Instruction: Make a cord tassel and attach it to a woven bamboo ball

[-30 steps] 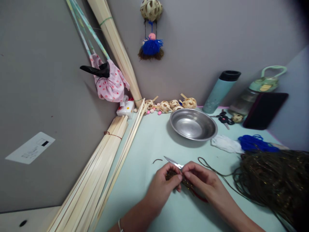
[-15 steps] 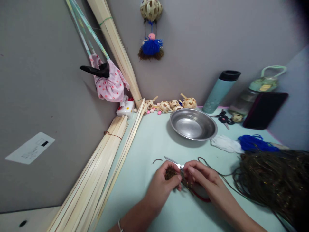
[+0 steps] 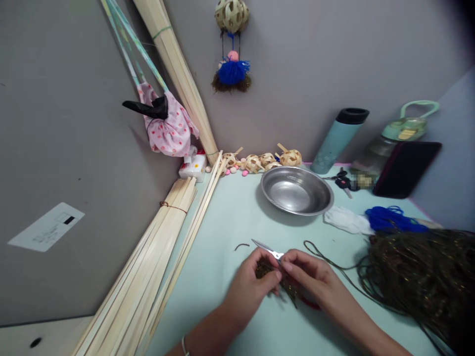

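Observation:
Low in the middle of the view, my left hand is closed around a small bunch of dark brown yarn with gold glints. My right hand meets it, thumb and fingertips pinched at the same bunch, where loose strands hang down between the hands. Beneath and behind the fingers lies a pair of scissors, blades pointing up-left; its red handle shows partly under my right hand. A short cut piece of brown yarn rests left of the blade tip.
A steel bowl stands beyond my hands. To the right lie a big brown yarn heap, blue yarn and white yarn. Bamboo strips run along the left. Woven balls, a tumbler and a phone line the back.
My right hand's fingertips have shifted slightly left, closer to my left thumb. The loose yarn strands between the hands now hang lower; the rest stays the same.

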{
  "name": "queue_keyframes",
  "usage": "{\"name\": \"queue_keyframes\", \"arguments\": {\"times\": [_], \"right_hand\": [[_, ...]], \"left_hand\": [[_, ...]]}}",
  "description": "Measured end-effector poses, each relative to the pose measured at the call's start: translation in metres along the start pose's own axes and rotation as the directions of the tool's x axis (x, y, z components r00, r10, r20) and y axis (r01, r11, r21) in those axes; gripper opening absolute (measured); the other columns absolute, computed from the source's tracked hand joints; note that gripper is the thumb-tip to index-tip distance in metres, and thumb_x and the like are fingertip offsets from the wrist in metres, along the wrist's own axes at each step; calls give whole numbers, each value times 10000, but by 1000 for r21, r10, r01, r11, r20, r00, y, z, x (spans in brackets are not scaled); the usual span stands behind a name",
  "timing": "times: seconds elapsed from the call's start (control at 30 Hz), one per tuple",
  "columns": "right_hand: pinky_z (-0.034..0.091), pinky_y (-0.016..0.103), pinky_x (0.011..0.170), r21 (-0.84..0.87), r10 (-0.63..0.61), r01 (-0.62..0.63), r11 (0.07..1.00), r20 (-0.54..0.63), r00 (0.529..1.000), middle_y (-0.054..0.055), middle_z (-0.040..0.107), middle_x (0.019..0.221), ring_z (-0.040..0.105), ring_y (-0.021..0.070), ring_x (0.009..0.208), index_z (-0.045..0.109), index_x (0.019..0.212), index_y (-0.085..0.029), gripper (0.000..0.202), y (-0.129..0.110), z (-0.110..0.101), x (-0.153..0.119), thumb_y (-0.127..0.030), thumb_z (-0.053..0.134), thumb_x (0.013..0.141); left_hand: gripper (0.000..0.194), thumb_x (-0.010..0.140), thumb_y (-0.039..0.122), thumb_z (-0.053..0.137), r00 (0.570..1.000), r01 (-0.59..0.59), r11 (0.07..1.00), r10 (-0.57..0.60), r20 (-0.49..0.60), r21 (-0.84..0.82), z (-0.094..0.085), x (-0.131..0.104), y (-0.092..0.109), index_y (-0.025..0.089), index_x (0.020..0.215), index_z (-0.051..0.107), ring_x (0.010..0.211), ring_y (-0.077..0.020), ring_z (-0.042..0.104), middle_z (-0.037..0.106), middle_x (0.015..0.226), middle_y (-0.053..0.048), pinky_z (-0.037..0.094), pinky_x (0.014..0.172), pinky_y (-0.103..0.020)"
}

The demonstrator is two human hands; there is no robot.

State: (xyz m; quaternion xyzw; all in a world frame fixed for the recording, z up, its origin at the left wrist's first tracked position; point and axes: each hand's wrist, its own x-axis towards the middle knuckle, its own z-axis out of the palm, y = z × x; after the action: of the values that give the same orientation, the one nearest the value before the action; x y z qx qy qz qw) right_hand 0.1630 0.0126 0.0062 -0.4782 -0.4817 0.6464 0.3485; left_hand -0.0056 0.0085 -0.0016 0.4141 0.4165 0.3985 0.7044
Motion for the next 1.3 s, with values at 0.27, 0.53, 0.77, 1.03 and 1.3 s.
{"name": "queue_keyframes", "arguments": {"times": [0.27, 0.53, 0.77, 1.03, 1.3], "right_hand": [[295, 254, 554, 17, -24, 25, 1000, -33, 999, -26, 504, 626, 427, 118, 577, 650, 844, -169, 354, 4, -3, 1, -522, 683, 861], [306, 246, 547, 17, -30, 32, 999, -79, 996, -29, 524, 607, 421, 113, 566, 650, 860, -175, 355, 5, -3, 0, -528, 685, 857], [319, 243, 563, -24, -55, 52, 998, -129, 990, -35, 521, 610, 428, 113, 582, 657, 863, -185, 336, 0, -4, 0, -520, 689, 859], [367, 244, 562, 5, -57, 58, 998, -133, 990, -19, 558, 643, 465, 115, 569, 656, 862, -189, 383, -4, -3, -2, -571, 631, 883], [390, 277, 583, -95, -90, 87, 992, -34, 995, 3, 598, 652, 544, 154, 600, 616, 816, -187, 396, -5, -1, -1, -572, 593, 907]], "left_hand": [[179, 805, 317, 651, 1000, 28, 999, -28, -10, 38, 0, 1, 1, 168, 838, 559, 593, -115, 517, 561, 617, 25, 382, 646, -263], [183, 800, 325, 656, 999, 22, 1000, -21, -29, 23, 2, 0, 4, 170, 812, 560, 597, -109, 525, 558, 650, 28, 380, 657, -259], [210, 783, 320, 695, 1000, 27, 1000, -27, 8, 8, 1, 1, 2, 160, 824, 567, 602, -106, 525, 567, 651, 19, 392, 644, -247], [273, 739, 337, 745, 995, 54, 999, -53, 84, -4, 1, 2, -1, 154, 823, 561, 586, -104, 530, 600, 710, -9, 414, 622, -250], [226, 762, 326, 702, 998, 53, 999, -53, 25, 12, 0, 2, 0, 166, 806, 549, 579, -111, 509, 556, 620, 20, 383, 624, -255]]}}
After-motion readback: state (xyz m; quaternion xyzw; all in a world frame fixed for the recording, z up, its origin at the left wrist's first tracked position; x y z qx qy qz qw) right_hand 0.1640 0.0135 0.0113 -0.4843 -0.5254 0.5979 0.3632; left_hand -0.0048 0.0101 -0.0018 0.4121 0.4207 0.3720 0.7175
